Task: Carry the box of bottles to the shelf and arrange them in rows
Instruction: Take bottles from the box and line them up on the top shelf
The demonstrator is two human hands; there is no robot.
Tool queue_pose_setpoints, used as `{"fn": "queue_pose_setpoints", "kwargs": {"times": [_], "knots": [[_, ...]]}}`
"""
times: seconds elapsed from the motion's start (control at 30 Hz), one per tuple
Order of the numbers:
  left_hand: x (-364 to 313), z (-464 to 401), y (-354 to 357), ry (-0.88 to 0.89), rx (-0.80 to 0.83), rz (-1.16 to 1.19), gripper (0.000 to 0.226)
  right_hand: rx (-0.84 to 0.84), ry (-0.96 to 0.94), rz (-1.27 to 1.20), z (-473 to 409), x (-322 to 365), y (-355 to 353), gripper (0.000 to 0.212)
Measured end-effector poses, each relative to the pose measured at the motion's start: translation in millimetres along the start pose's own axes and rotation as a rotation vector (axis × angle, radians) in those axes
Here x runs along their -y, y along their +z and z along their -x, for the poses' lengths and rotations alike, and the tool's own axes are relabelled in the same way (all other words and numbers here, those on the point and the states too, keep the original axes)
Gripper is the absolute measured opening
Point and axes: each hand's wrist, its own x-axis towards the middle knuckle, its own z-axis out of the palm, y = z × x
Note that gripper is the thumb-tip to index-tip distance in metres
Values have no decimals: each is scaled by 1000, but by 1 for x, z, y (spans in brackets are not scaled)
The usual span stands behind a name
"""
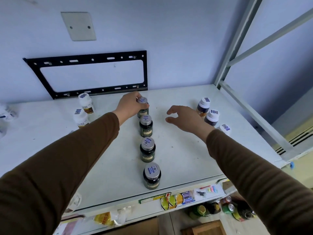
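Observation:
Several dark green bottles with silver caps stand in a straight row down the middle of the white shelf top (177,158). My left hand (129,106) grips the farthest one (143,107) near the wall. Behind it in the row come a second bottle (146,125), a third (147,149) and the nearest (152,175). My right hand (183,118) hovers open to the right of the row, fingers curled and holding nothing. Just behind it stand dark bottles with white caps (203,106), (212,117), and a third (224,128) is partly hidden by my sleeve.
Two white bottles (86,105), (81,118) stand at the left, with blurred white items (5,114) at the far left edge. A black wall bracket (88,73) hangs behind. A grey shelf frame (240,92) rises at the right. Packets and cans (227,205) fill the lower shelf.

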Motion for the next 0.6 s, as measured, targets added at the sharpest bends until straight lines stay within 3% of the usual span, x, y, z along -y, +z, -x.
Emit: {"fn": "queue_pose_setpoints", "kwargs": {"times": [0.3, 0.5, 0.6], "knots": [[5, -3, 10, -40, 8, 7, 37, 13, 6, -27, 9, -7, 5, 31], [1, 7, 4, -87, 30, -30, 72, 11, -13, -58, 12, -10, 5, 31], [0, 26, -7, -72, -51, -25, 68, -7, -59, -86, 13, -9, 7, 36]]}}
